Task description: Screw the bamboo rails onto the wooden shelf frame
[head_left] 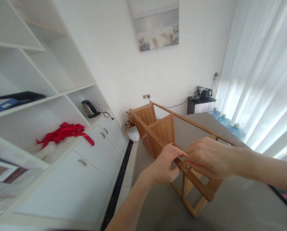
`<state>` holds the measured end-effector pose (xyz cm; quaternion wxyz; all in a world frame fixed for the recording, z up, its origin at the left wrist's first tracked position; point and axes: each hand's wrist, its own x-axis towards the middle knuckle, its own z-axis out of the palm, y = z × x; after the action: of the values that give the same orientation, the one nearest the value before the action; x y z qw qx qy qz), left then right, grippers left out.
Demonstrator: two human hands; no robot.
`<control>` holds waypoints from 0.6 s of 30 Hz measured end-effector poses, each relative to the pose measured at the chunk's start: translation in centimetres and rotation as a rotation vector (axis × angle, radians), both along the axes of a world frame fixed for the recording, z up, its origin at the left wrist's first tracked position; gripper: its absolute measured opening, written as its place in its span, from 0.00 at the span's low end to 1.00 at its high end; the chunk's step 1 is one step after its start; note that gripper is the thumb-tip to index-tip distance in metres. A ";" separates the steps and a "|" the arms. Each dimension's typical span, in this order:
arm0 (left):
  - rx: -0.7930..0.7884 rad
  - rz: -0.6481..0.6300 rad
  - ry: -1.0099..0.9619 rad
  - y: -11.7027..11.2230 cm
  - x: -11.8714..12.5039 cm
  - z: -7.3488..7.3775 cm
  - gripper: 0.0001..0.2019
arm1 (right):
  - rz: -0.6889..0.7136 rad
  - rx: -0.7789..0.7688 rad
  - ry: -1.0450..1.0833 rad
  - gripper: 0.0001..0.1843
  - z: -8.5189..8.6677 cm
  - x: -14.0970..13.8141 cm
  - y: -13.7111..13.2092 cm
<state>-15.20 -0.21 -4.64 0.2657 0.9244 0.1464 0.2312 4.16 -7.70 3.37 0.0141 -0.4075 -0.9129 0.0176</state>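
Note:
A wooden shelf frame (162,128) with slatted panels lies on its side on a grey table (158,205). My left hand (164,165) is closed around its near long rail (196,181), thumb on the near side and fingers over the top. Just to the right, my right hand (206,157) is closed in a pinch above the same rail. A small metal screw head (186,168) shows in the rail below those fingertips. Whatever the right fingers hold is hidden by the hand.
White cabinets (69,183) and shelves line the left, with a kettle (90,108) and red ribbon (66,132) on them. A dark flat device (285,195) lies at the table's right edge. Beyond the table stand large water bottles (236,130) and a tea stand (201,104).

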 end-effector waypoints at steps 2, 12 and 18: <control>-0.118 0.009 -0.070 -0.5 -0.4 0.7 0.17 | 0.011 -0.011 -0.010 0.13 0.1 0.1 0.1; -0.111 0.076 -0.106 -1.8 0.7 0.7 0.09 | -0.044 -0.016 -0.091 0.15 0.8 -0.9 0.9; -0.011 0.059 -0.032 -1.8 0.5 1.0 0.10 | -0.052 -0.005 -0.017 0.16 -0.2 -0.5 0.4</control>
<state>-14.71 -2.03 -3.65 0.2661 0.9144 0.1704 0.2531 3.62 -7.34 3.18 0.0056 -0.4314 -0.9020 0.0162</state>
